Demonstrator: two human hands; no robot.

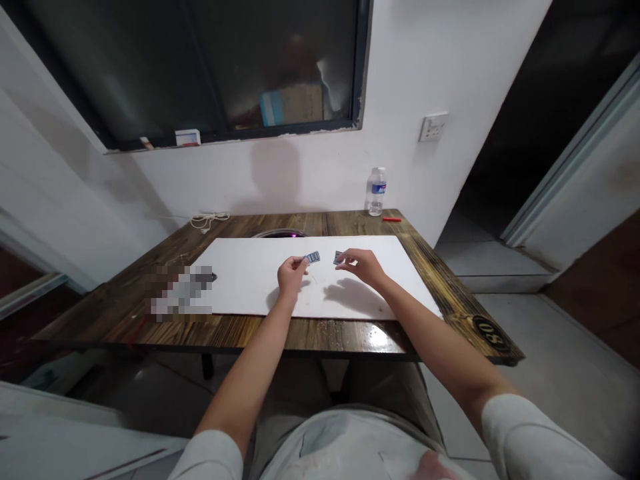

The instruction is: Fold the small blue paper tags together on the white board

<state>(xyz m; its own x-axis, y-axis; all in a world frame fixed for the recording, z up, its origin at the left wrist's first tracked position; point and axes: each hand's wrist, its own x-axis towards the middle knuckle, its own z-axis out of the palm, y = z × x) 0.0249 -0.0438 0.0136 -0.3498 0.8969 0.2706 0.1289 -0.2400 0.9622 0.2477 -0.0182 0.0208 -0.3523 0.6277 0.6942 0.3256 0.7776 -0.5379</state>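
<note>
Water bottle (379, 191), red pen (392, 219), wall socket (433, 127)

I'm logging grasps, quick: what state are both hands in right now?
Left hand: closed, pinching a small patterned piece.
Right hand: closed, pinching another small piece.

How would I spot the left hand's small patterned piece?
On the dark brown wooden table lies a rectangular white board. Over it, the bare left hand pinches the small blue-and-white rectangular piece. Unlike the similar piece in the right hand, it shows mostly uncovered.
</note>
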